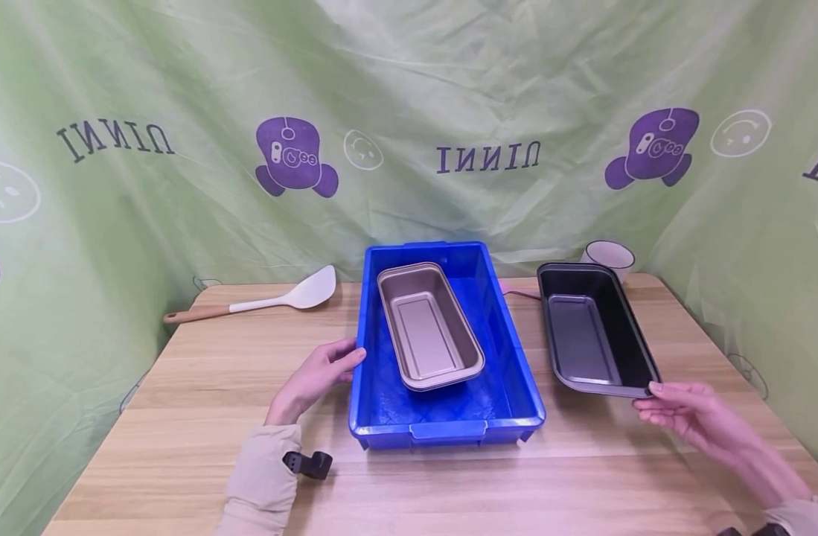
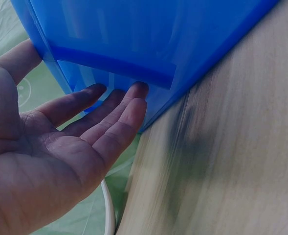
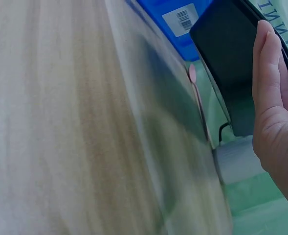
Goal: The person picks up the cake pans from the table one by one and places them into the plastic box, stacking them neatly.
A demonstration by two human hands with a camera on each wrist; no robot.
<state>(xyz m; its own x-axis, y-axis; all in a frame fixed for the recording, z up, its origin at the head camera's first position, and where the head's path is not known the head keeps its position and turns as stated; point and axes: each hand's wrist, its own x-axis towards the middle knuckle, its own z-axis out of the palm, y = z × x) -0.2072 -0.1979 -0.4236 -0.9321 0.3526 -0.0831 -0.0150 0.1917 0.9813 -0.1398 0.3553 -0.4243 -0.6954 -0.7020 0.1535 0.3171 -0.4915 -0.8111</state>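
Observation:
A blue plastic bin (image 1: pixel 516 387) stands in the middle of the wooden table, and a gold loaf pan (image 1: pixel 427 325) lies tilted inside it. My left hand (image 1: pixel 323 372) rests open against the bin's left wall, its straight fingers (image 2: pixel 115 108) touching the blue side (image 2: pixel 148 44). To the right of the bin sits a black loaf pan (image 1: pixel 592 327). My right hand (image 1: pixel 683 411) is at that pan's near right corner, fingers straight, with a fingertip touching the rim. In the right wrist view the fingers (image 3: pixel 268 73) lie along the black pan (image 3: pixel 222 44).
A white spatula (image 1: pixel 275 299) with a wooden handle lies at the table's back left. A white mug (image 1: pixel 608 255) stands behind the black pan. A thin pink item (image 1: pixel 516 292) shows between bin and pan. Green cloth walls close in the table (image 1: pixel 201 417) on three sides.

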